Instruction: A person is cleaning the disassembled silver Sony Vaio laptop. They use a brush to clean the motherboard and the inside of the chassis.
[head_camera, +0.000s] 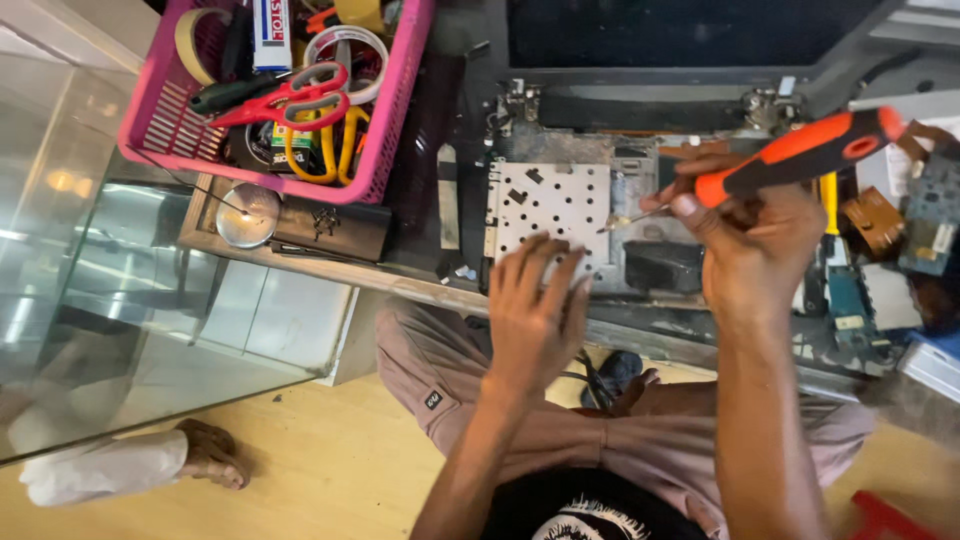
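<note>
Gripping an orange-and-black screwdriver (800, 152) in a closed fist, the right hand (752, 250) angles the tool so that its thin metal tip points left and down toward the right edge of a perforated metal plate (550, 207). That plate sits inside an opened laptop chassis (640, 190) lying on the dark work surface, with the laptop's hinges and the dark screen panel (660, 35) along the far side. The left hand (532, 310) holds nothing; its fingers are spread and the fingertips rest on the near edge of the perforated plate and the chassis rim. To the right of the chassis lie loose circuit boards (935, 215) and a small brown component (872, 220), just beside the right hand. To the left, well apart from both hands, stands a pink plastic basket (400, 120) containing red-handled scissors (290, 100), yellow-handled scissors (335, 150) and rolls of tape (355, 50). A round metal lid (247, 213) rests just below the basket on a glass-topped counter (120, 290). Another person's sandalled foot (205, 455) shows on the wooden floor at lower left.
</note>
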